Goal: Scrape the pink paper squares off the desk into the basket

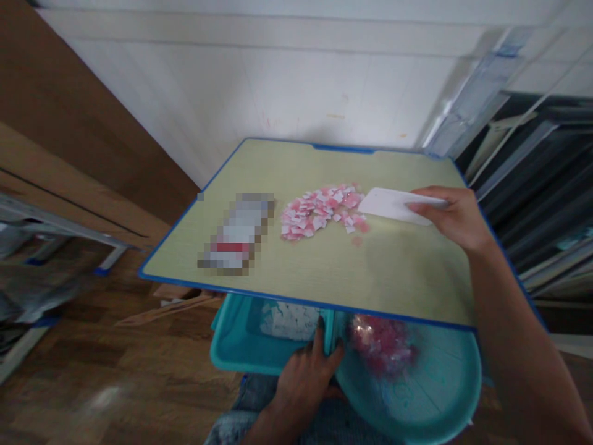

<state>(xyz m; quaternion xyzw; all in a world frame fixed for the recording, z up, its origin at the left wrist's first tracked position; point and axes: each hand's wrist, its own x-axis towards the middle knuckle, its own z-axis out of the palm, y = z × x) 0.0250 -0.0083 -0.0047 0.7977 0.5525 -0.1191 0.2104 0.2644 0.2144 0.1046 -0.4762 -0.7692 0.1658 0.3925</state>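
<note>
My right hand [451, 213] grips a flat white scraper [393, 205] between thumb and fingers. The scraper's left edge reaches the right side of a heap of small pink-and-white square pieces [310, 213] on the pale yellow board [296, 272]. Some loose pieces and pink wet patches lie just below that edge. Below the board, my left hand [308, 374] is at the adjoining rims of a rectangular teal basin [231, 352] and a round teal basin [463, 402], index finger and thumb closed around them. White pieces lie in the rectangular basin.
A blurred-out rectangular object [238, 238] rests on the board's left side. The round basin contains a shiny pink-red mass [384, 346]. A white wall [324, 86] rises behind the board, dark panels [546, 154] lean at right, and a brown cabinet [92, 123] stands left.
</note>
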